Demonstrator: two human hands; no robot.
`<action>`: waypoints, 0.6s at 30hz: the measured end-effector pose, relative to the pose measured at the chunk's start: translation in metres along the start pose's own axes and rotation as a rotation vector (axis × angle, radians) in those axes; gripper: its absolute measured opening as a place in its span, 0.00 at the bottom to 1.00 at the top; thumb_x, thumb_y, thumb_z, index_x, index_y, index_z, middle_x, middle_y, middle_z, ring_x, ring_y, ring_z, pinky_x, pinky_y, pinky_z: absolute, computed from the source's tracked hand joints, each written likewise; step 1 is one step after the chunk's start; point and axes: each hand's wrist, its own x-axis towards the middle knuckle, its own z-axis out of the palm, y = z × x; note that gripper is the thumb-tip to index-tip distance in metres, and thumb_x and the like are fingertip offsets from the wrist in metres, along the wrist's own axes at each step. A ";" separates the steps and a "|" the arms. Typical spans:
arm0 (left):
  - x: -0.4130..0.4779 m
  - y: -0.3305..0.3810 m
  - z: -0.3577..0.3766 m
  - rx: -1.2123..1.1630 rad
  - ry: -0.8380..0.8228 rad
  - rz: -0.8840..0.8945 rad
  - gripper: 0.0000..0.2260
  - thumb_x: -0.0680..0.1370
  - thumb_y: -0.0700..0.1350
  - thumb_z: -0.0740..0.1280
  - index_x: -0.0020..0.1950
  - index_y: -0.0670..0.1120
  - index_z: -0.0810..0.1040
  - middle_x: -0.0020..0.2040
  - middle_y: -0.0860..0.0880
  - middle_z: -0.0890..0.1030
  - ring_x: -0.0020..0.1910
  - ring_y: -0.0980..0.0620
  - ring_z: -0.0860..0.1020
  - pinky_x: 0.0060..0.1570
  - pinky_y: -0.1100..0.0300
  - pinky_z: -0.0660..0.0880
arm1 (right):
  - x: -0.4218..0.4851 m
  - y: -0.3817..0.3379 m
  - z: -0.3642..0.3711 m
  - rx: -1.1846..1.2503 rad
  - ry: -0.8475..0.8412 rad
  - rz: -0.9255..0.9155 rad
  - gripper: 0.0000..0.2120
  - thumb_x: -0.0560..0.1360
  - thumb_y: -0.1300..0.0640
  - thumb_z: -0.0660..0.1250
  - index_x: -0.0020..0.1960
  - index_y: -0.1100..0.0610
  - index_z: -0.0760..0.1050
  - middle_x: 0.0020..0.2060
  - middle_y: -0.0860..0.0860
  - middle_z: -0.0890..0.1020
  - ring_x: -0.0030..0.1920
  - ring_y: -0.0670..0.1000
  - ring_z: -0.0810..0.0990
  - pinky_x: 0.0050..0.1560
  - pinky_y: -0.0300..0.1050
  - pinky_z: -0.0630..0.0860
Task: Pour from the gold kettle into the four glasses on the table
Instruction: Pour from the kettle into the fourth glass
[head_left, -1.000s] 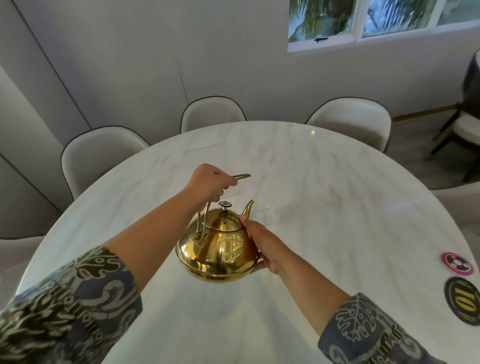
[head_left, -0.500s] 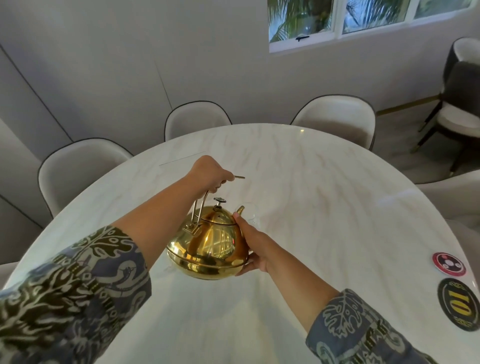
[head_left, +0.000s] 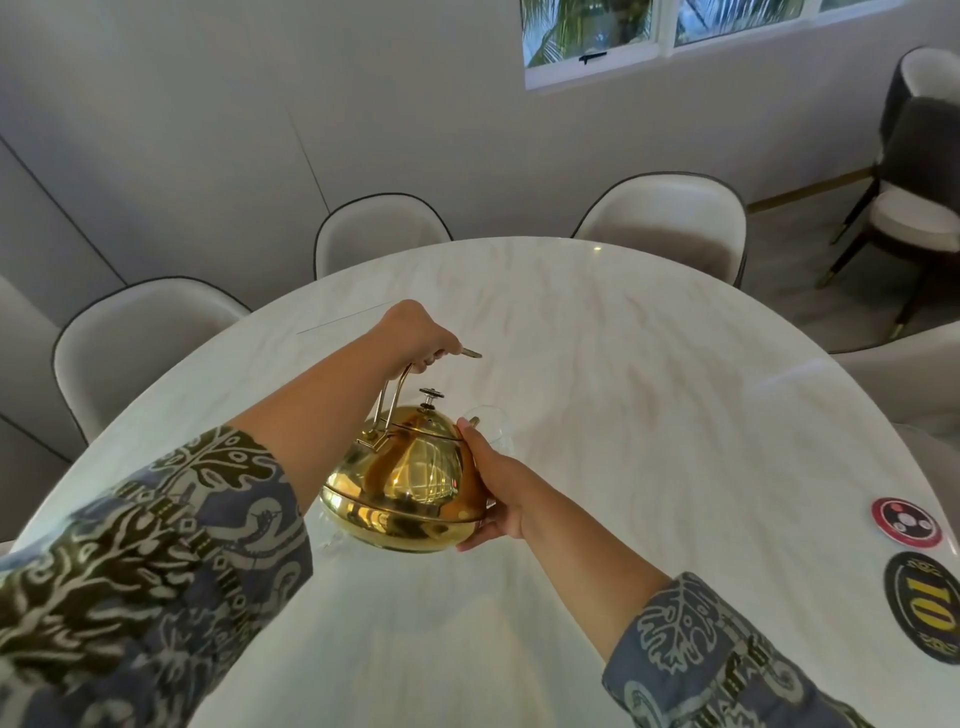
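Observation:
The gold kettle (head_left: 410, 478) hangs above the white marble table (head_left: 649, 415), tipped forward with its spout pointing away from me. My left hand (head_left: 415, 332) is closed around the top handle. My right hand (head_left: 493, 488) cups the kettle's right side and underside. A clear glass (head_left: 493, 423) stands just beyond the spout, partly hidden by the kettle and my right fingers. Another clear glass (head_left: 330, 530) shows faintly under the kettle's left edge. Other glasses are hidden.
Two round coasters, a red one (head_left: 906, 521) and a black one with gold figures (head_left: 930, 605), lie at the table's right edge. White upholstered chairs (head_left: 382, 228) ring the far side. A dark chair (head_left: 919, 171) stands at the right by the wall.
The kettle has tipped further forward, so its spout is now hidden behind the body and my right hand. A glass rim has come into view beyond the spout.

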 end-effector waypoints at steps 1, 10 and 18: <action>0.001 0.001 -0.001 0.013 -0.007 0.001 0.13 0.74 0.38 0.69 0.31 0.40 0.72 0.28 0.46 0.70 0.25 0.53 0.65 0.23 0.67 0.62 | 0.000 -0.001 0.001 0.006 -0.003 0.005 0.33 0.73 0.30 0.56 0.68 0.52 0.68 0.58 0.56 0.76 0.53 0.62 0.80 0.50 0.60 0.80; 0.005 0.002 -0.003 0.102 -0.050 0.005 0.14 0.75 0.39 0.68 0.29 0.41 0.72 0.28 0.47 0.70 0.24 0.54 0.65 0.21 0.68 0.61 | 0.002 -0.002 0.008 0.051 -0.021 0.042 0.33 0.74 0.31 0.56 0.71 0.51 0.65 0.66 0.59 0.73 0.62 0.64 0.76 0.55 0.62 0.78; 0.008 0.008 -0.001 0.145 -0.074 -0.005 0.16 0.76 0.41 0.68 0.29 0.41 0.70 0.28 0.48 0.70 0.24 0.54 0.64 0.23 0.68 0.61 | 0.004 -0.003 0.010 0.084 -0.034 0.055 0.34 0.73 0.30 0.56 0.72 0.50 0.64 0.66 0.60 0.73 0.61 0.65 0.76 0.53 0.62 0.78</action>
